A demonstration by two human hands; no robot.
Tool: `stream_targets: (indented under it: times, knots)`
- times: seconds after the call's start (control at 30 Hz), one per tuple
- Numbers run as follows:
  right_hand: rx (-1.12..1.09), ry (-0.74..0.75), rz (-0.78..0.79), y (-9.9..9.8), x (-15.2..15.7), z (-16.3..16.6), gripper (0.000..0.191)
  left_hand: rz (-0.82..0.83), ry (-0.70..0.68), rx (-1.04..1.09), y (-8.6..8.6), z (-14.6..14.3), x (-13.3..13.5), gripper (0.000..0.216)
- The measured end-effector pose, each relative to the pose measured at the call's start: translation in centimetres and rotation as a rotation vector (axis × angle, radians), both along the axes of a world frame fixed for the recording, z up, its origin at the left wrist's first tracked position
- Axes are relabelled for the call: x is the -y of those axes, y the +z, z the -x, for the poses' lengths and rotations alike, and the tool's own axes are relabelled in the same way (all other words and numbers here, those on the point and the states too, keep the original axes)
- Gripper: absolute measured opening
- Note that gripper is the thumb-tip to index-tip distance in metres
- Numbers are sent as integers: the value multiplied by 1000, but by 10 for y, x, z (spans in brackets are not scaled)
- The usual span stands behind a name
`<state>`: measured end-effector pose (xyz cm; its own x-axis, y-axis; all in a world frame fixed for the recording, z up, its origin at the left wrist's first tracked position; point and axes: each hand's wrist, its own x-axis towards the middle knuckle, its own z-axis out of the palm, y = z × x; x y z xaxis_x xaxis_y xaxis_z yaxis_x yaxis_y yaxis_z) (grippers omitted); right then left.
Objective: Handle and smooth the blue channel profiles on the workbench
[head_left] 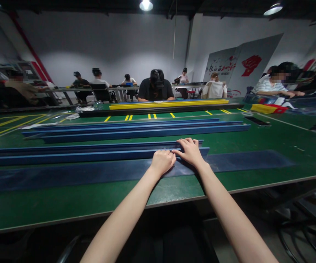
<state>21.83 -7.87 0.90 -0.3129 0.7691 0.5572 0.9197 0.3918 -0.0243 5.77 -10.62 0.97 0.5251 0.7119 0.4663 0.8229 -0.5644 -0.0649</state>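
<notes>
A long blue channel-shaped strip [73, 157] with two raised walls lies across the green table in front of me. My left hand [162, 162] is closed with curled fingers over its front wall. Just to the right, my right hand [191, 152] spans the strip near its right end, fingers over the back wall and thumb at the front wall beside my left fingers. Whether something small is pinched between the hands is hidden. Under and in front of the strip lies a flat, translucent dark blue sheet [92, 174].
More blue strips [147, 133] lie farther back on the green table [270, 140]. Beyond them are a yellow strip [169, 105] and a black strip [158, 109]. A phone [257, 121] and a yellow tray [266, 108] stand right. A person [155, 86] sits opposite; others work behind.
</notes>
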Motion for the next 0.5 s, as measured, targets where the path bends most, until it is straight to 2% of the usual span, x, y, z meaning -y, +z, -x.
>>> stream_targets:
  times: [0.27, 0.5]
  knots:
    - [-1, 14, 10, 1, 0, -1, 52, 49, -16, -12, -1, 1, 2, 36]
    - [-14, 15, 11, 1, 1, 0, 52, 65, 30, -48, -3, 1, 3, 35]
